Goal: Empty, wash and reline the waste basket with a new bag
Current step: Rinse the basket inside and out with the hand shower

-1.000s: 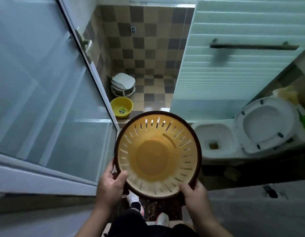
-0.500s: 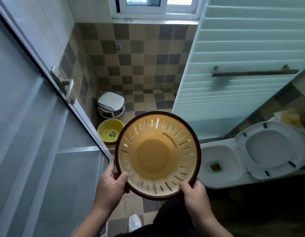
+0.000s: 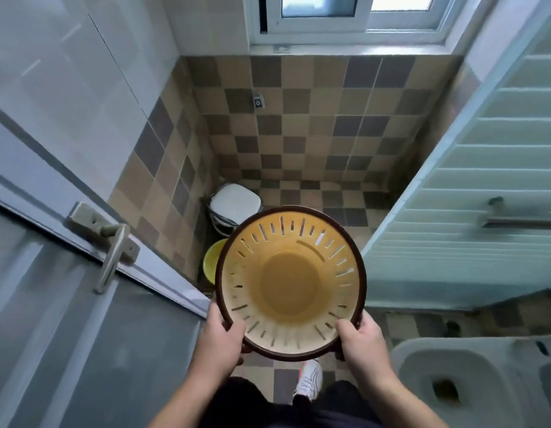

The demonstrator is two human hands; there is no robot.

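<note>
Our left hand (image 3: 220, 341) and right hand (image 3: 362, 342) curl their fingers (image 3: 345, 327) round the near rim of the waste basket (image 3: 289, 282), held at lower centre, mouth up towards us. We see yellow slotted walls, dark brown rim, nothing inside. A yellow basin (image 3: 212, 261) sits on the floor beyond.

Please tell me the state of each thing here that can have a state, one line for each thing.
waste basket: empty, no bag, held over the floor
left hand: grips the basket rim
right hand: grips the basket rim
door: open
toilet: lid up
yellow basin: on the floor, partly hidden
</note>
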